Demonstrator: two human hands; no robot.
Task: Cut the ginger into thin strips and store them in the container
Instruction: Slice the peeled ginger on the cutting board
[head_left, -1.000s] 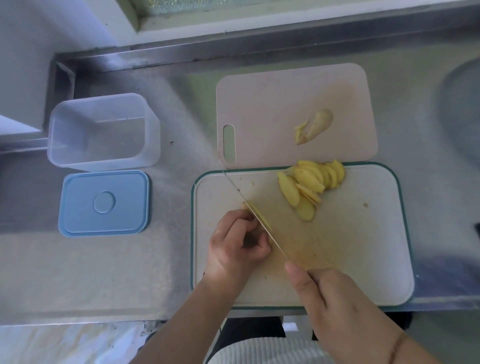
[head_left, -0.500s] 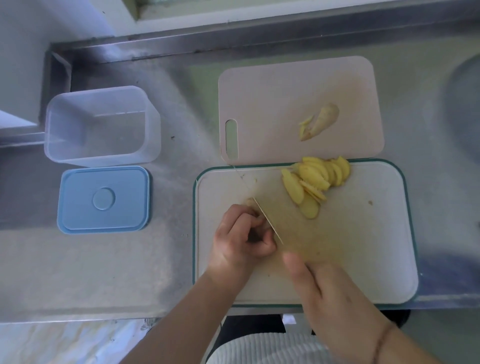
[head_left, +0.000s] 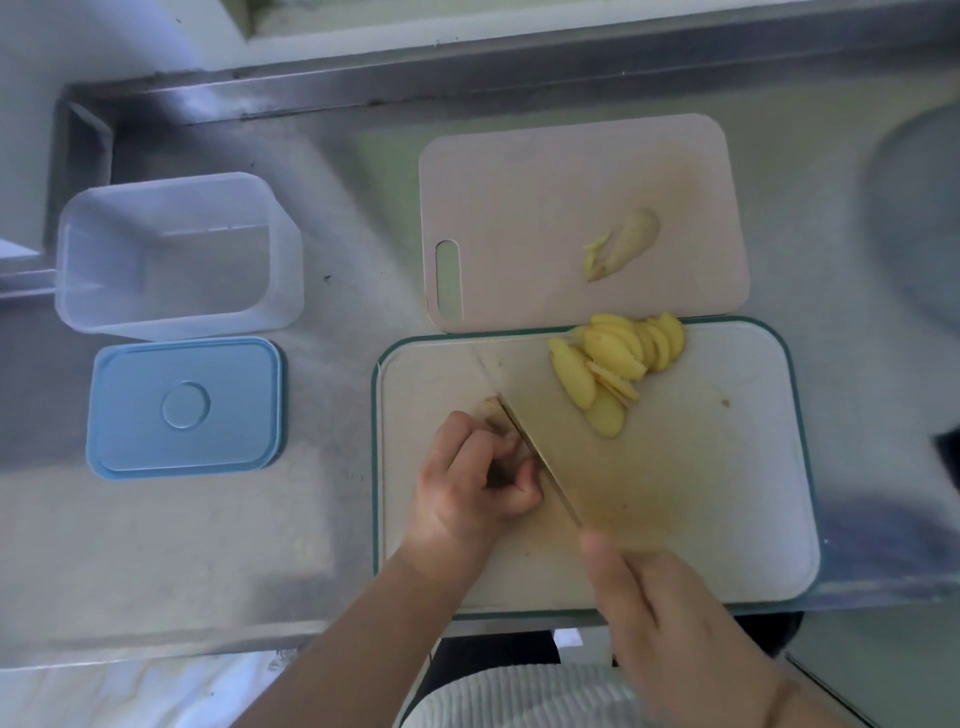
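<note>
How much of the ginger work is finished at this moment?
Done: a pile of ginger slices lies on the white board. In hand: the left hand holds a ginger piece while the right hand works the knife. Left: no strips yet, and the container holds no ginger.

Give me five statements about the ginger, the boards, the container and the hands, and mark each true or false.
1. The container holds ginger strips. False: nothing shows inside it.
2. The blue lid lies on the counter beside the container. True.
3. The pile of ginger slices lies on the pink board. False: it lies on the green-edged board.
4. The right hand holds the knife. True.
5. The left hand rests flat on the counter. False: its curled fingers hold a ginger piece against the blade.
</note>
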